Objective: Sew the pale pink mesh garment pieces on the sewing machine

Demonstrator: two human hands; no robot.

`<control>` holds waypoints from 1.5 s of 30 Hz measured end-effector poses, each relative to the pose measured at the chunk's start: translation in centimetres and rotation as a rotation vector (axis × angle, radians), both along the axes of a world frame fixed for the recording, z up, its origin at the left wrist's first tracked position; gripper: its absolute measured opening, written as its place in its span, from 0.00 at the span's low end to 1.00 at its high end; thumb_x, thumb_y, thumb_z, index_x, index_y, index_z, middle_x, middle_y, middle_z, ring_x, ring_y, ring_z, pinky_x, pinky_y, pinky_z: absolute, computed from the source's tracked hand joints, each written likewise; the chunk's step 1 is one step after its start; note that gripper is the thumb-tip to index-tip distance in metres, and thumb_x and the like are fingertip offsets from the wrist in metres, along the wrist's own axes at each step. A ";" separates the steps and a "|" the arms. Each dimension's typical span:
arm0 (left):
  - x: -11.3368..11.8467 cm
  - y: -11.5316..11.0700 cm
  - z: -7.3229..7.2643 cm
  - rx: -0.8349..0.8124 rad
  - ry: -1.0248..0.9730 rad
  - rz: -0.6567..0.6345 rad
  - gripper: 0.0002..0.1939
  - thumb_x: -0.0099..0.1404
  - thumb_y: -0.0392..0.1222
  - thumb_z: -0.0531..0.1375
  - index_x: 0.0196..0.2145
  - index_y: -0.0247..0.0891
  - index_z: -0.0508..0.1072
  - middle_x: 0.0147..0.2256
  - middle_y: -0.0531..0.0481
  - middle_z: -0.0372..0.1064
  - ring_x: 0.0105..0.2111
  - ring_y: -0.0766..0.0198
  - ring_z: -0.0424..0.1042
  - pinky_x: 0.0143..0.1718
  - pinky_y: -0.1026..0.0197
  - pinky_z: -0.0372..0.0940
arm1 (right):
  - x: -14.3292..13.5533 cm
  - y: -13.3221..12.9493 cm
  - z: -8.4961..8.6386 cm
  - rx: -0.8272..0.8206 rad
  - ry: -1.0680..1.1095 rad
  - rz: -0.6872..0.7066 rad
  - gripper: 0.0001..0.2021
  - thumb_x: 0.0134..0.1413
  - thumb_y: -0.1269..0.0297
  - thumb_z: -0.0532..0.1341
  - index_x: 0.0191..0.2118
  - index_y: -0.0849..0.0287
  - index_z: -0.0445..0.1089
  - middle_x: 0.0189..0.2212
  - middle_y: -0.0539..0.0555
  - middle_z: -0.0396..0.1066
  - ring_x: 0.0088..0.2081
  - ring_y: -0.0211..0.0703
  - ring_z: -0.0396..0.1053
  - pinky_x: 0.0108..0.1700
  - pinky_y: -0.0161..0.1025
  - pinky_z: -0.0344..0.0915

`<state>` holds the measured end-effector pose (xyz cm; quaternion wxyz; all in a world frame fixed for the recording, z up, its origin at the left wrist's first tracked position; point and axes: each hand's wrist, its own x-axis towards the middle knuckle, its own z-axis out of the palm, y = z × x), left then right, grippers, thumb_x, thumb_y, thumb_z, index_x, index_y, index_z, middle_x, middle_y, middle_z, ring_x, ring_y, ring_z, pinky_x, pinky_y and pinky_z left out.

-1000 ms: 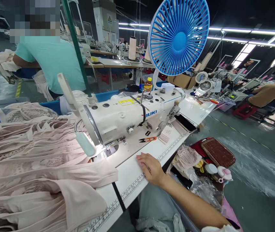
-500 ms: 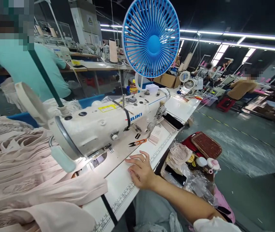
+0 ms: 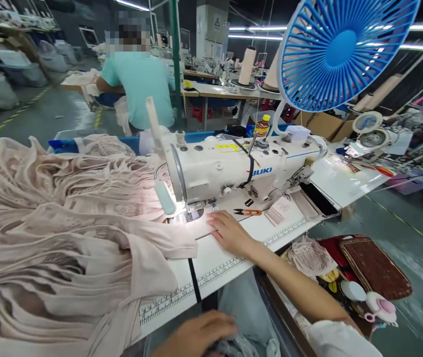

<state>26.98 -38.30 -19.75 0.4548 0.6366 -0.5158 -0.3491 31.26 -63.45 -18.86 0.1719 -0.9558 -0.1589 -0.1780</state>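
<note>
My right hand (image 3: 230,234) rests on the white table (image 3: 215,258) just right of the needle area of the JUKI sewing machine (image 3: 211,171), fingers stretched towards the pale pink fabric (image 3: 174,235). Low in the view, over the table's front edge, my left hand (image 3: 200,333) is blurred by motion, its fingertips smeared. A big heap of pale pink fabric pieces (image 3: 59,248) covers the left side. Orange-handled snips (image 3: 248,211) and a stack of small labels (image 3: 279,212) lie behind my right hand.
A blue fan (image 3: 341,49) stands above the machine. At the right, a side surface holds a brown woven basket (image 3: 377,265), a white-lidded jar (image 3: 353,290) and a pink-topped bottle (image 3: 381,307). A person in a turquoise shirt (image 3: 137,89) sits beyond the table.
The view has turned left. My right hand has moved left, closer to the machine's needle area, and my left hand has come into view at the bottom.
</note>
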 end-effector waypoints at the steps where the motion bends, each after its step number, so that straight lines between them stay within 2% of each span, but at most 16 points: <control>1: 1.0 -0.4 1.4 0.031 -0.132 0.046 0.17 0.70 0.43 0.53 0.55 0.48 0.70 0.54 0.46 0.69 0.51 0.57 0.71 0.55 0.55 0.65 | 1.3 0.0 0.1 -0.052 0.038 0.006 0.14 0.63 0.70 0.57 0.53 0.65 0.67 0.57 0.64 0.66 0.58 0.54 0.61 0.58 0.52 0.63; 3: 3.8 -1.8 3.8 0.171 -0.439 0.165 0.16 0.71 0.37 0.49 0.51 0.42 0.72 0.48 0.43 0.72 0.48 0.55 0.70 0.52 0.52 0.66 | 3.6 0.2 0.1 -0.129 0.134 -0.015 0.19 0.64 0.68 0.58 0.59 0.65 0.64 0.57 0.65 0.67 0.56 0.55 0.64 0.56 0.51 0.65; 5: 7.5 -3.8 5.0 0.293 -0.780 0.297 0.15 0.70 0.35 0.48 0.39 0.34 0.74 0.40 0.38 0.72 0.42 0.51 0.70 0.46 0.49 0.66 | 5.2 0.7 0.2 -0.182 0.219 -0.071 0.20 0.65 0.65 0.57 0.60 0.62 0.63 0.53 0.63 0.70 0.50 0.53 0.69 0.50 0.48 0.68; 7: 11.1 -5.8 4.8 0.359 -1.043 0.472 0.16 0.66 0.28 0.45 0.33 0.32 0.72 0.34 0.38 0.70 0.37 0.52 0.69 0.41 0.50 0.66 | 5.8 1.1 0.2 -0.223 0.258 -0.123 0.17 0.66 0.65 0.56 0.58 0.59 0.65 0.50 0.60 0.72 0.44 0.52 0.72 0.44 0.46 0.69; 9: 13.9 -7.1 3.9 0.364 -1.086 0.552 0.17 0.63 0.25 0.44 0.35 0.31 0.72 0.35 0.37 0.70 0.38 0.52 0.69 0.41 0.52 0.65 | 5.9 1.3 0.2 -0.250 0.246 -0.141 0.15 0.66 0.68 0.55 0.56 0.58 0.66 0.47 0.59 0.73 0.42 0.51 0.72 0.43 0.45 0.69; 11: 15.3 -7.4 2.9 0.355 -1.094 0.626 0.18 0.64 0.25 0.44 0.41 0.29 0.71 0.38 0.36 0.69 0.40 0.51 0.69 0.41 0.53 0.65 | 5.7 1.2 0.2 -0.258 0.198 -0.126 0.16 0.64 0.72 0.52 0.55 0.59 0.67 0.46 0.58 0.74 0.43 0.50 0.71 0.45 0.45 0.68; 13: 15.6 -6.6 2.3 0.355 -1.083 0.714 0.18 0.65 0.26 0.43 0.45 0.29 0.69 0.39 0.35 0.69 0.40 0.51 0.69 0.39 0.54 0.64 | 5.4 1.0 0.1 -0.255 0.140 -0.085 0.17 0.63 0.75 0.51 0.54 0.59 0.67 0.47 0.58 0.73 0.45 0.50 0.70 0.48 0.45 0.66; 15: 15.1 -5.3 2.1 0.363 -1.087 0.738 0.17 0.67 0.27 0.44 0.45 0.30 0.68 0.39 0.37 0.69 0.41 0.51 0.69 0.39 0.54 0.63 | 4.9 0.9 0.1 -0.257 0.099 -0.023 0.15 0.63 0.75 0.52 0.52 0.60 0.68 0.48 0.58 0.72 0.48 0.49 0.69 0.50 0.45 0.65; 20: 13.5 -2.6 2.5 0.388 -1.142 0.481 0.12 0.68 0.27 0.49 0.38 0.35 0.70 0.38 0.42 0.70 0.41 0.52 0.67 0.41 0.54 0.62 | 2.9 1.5 0.3 -0.315 0.044 0.084 0.09 0.66 0.72 0.55 0.46 0.62 0.71 0.37 0.57 0.71 0.42 0.48 0.67 0.45 0.44 0.64; 25: 13.1 -2.2 2.9 0.368 -1.142 0.391 0.13 0.66 0.24 0.48 0.33 0.34 0.69 0.35 0.44 0.67 0.38 0.55 0.65 0.39 0.56 0.61 | 1.8 1.8 0.5 -0.290 -0.016 0.117 0.09 0.68 0.70 0.54 0.44 0.60 0.72 0.33 0.55 0.69 0.40 0.46 0.65 0.45 0.42 0.63; 28: 13.4 -2.4 2.6 0.333 -1.160 0.375 0.15 0.67 0.24 0.47 0.42 0.33 0.70 0.38 0.44 0.68 0.39 0.57 0.65 0.39 0.57 0.61 | 2.2 1.5 0.6 -0.253 -0.014 0.138 0.09 0.68 0.68 0.53 0.43 0.61 0.71 0.33 0.55 0.70 0.39 0.46 0.65 0.42 0.41 0.64; 31: 13.9 -2.6 2.1 0.311 -1.236 0.324 0.20 0.67 0.24 0.47 0.53 0.33 0.67 0.40 0.44 0.68 0.41 0.56 0.66 0.38 0.56 0.60 | 3.2 1.3 0.8 -0.263 0.054 0.110 0.09 0.66 0.71 0.54 0.47 0.61 0.71 0.38 0.57 0.70 0.40 0.46 0.66 0.40 0.39 0.64; 34: 14.2 -2.7 1.5 0.282 -1.269 0.319 0.18 0.66 0.23 0.49 0.49 0.33 0.69 0.38 0.45 0.68 0.41 0.56 0.66 0.36 0.56 0.59 | 4.3 1.2 1.0 -0.283 0.190 0.052 0.17 0.65 0.72 0.54 0.57 0.55 0.67 0.45 0.57 0.70 0.39 0.45 0.67 0.36 0.37 0.63; 36: 14.4 -2.7 1.2 0.222 -1.276 0.354 0.17 0.65 0.23 0.49 0.47 0.34 0.70 0.37 0.46 0.67 0.39 0.57 0.66 0.35 0.57 0.59 | 4.9 1.3 1.1 -0.273 0.278 0.016 0.18 0.67 0.70 0.53 0.59 0.51 0.66 0.47 0.56 0.70 0.40 0.45 0.68 0.35 0.37 0.63; 42: 14.6 -3.2 0.5 -0.002 -1.297 0.412 0.01 0.67 0.32 0.57 0.37 0.33 0.69 0.35 0.47 0.67 0.35 0.59 0.66 0.32 0.59 0.60 | 6.5 2.1 1.3 -0.063 0.470 -0.101 0.13 0.68 0.62 0.54 0.53 0.48 0.71 0.49 0.50 0.72 0.48 0.45 0.68 0.46 0.39 0.65; 45: 14.5 -3.6 0.7 -0.036 -1.382 0.400 0.04 0.69 0.32 0.56 0.34 0.34 0.68 0.30 0.49 0.65 0.31 0.60 0.65 0.30 0.59 0.60 | 7.5 2.4 1.2 -0.064 0.515 -0.126 0.11 0.68 0.63 0.54 0.45 0.51 0.74 0.46 0.50 0.74 0.47 0.45 0.68 0.48 0.39 0.64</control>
